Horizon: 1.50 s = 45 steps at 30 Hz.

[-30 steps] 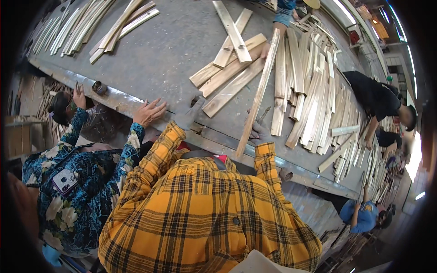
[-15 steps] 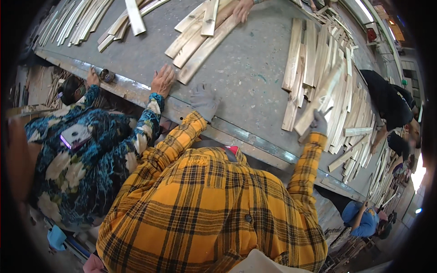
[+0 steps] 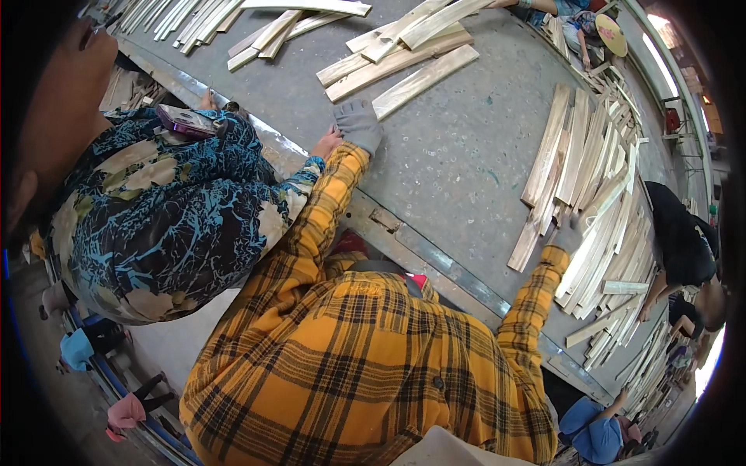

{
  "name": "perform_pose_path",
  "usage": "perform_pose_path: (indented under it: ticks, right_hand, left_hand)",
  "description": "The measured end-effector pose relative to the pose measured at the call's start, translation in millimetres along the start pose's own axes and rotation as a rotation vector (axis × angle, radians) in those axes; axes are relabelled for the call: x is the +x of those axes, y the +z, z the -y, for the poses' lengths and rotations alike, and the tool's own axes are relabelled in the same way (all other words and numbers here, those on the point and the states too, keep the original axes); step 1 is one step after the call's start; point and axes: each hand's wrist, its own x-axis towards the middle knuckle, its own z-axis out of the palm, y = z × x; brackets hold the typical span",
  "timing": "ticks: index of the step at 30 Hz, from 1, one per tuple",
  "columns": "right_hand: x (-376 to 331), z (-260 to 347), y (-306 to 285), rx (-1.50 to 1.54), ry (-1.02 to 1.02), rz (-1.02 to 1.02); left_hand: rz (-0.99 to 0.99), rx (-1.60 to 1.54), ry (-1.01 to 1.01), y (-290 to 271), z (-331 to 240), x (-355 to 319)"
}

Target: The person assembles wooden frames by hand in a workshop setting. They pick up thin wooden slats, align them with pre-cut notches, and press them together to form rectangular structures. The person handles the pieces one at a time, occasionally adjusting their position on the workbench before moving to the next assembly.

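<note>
Reaching over the grey table (image 3: pixel 451 171), both gloved hands stand well apart, arms in yellow plaid sleeves (image 3: pixel 336 186).

Left hand (image 3: pixel 357 124): back up, fingers extended and side by side, palm side toward the table; grip loose, nothing seen in it. It lies just beside the near left end of a plank (image 3: pixel 426 81); whether glove and wood touch cannot be told. That plank is the nearest of the middle group (image 3: pixel 392 67), where several boards lie slantwise and some cross over others farther off. A co-worker's bare hand (image 3: pixel 328 143) is at the left edge of the glove.

Right hand (image 3: pixel 567 234): over the near left part of the right pile (image 3: pixel 594 186), among the board ends. Width of grip cannot be told, nor whether a board is held; the fingers are small and blurred.

Right pile: many pale boards, overlapping, most running from near to far. Far left: a row of thin strips (image 3: pixel 175 22) and a small stack (image 3: pixel 268 39).

Surroundings: co-worker in a floral shirt (image 3: pixel 171 225) at left, a phone (image 3: pixel 186 121) by the shoulder; another, in black (image 3: pixel 674 233), at right beyond the pile.
</note>
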Motion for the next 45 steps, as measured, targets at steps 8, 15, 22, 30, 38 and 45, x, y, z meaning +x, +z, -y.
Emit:
perform_pose_path:
  ticks: [8, 15, 22, 30, 38, 45]
  right_hand:
    - [-80.5, 11.4, 30.6, -0.351, -0.315, 0.193]
    - [-119.4, 28.9, 43.8, -0.178, -0.172, 0.295]
    - [-167.7, 30.4, 90.7, -0.186, -0.011, 0.553]
    - [-221.8, 62.1, 142.6, 0.080, -0.338, 0.786]
    - [-242.4, 98.8, 131.5, -0.363, -0.807, 0.813]
    - [-249.0, 104.0, 117.4, -0.578, -0.911, 0.772]
  left_hand:
    - [0.347, -0.179, 0.068, 20.9, 3.0, 39.9]
    - [0.844, -1.473, -0.148, -15.1, -16.3, 16.5]
    - [1.294, -2.473, -0.511, 8.9, -10.9, -70.3]
    - [1.337, -2.215, -0.597, 5.0, -2.5, -98.8]
    - [1.180, -2.049, -0.646, -27.7, -18.2, -92.0]
    - [1.112, -2.052, -0.760, -4.4, -24.1, -93.1]
